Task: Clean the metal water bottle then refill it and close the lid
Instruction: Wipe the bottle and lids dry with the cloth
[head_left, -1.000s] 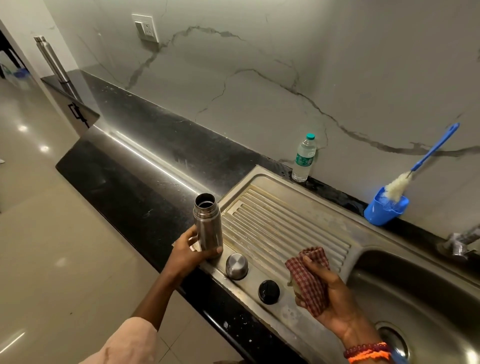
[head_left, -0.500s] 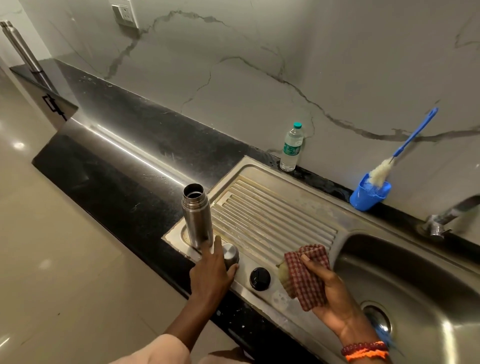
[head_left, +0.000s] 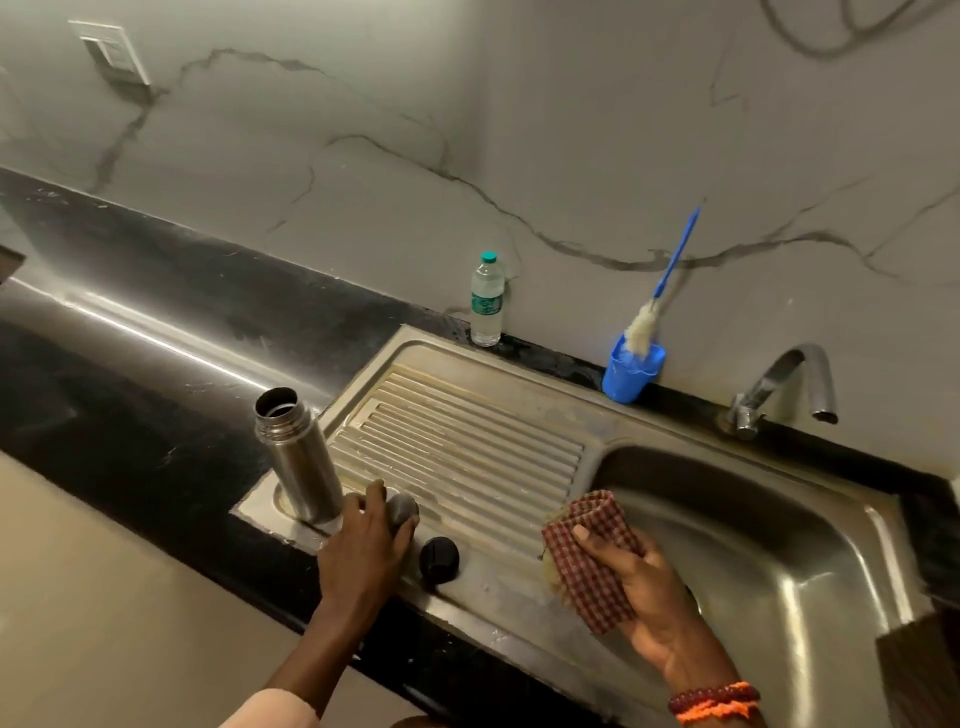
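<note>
The metal water bottle (head_left: 298, 457) stands open and upright on the left corner of the steel sink's drainboard (head_left: 467, 441). Just right of its base lies the metal cap (head_left: 402, 510), and my left hand (head_left: 363, 545) curls its fingers around that cap. A black inner lid (head_left: 439, 558) sits on the sink's front rim, to the right of the cap. My right hand (head_left: 649, 597) grips a folded red checked cloth (head_left: 589, 561) with a yellowish scrubber tucked beneath it, at the basin's left edge.
A plastic water bottle (head_left: 487, 299) stands at the wall behind the drainboard. A blue cup (head_left: 631, 371) holds a blue-handled bottle brush (head_left: 660, 296). The tap (head_left: 779, 384) curves over the basin (head_left: 779, 545). Black countertop (head_left: 130, 389) stretches left.
My left hand let go of the metal bottle, which now stands alone, and moved right onto the metal cap. The view swung right, bringing the tap into sight. My right hand still holds the cloth.
</note>
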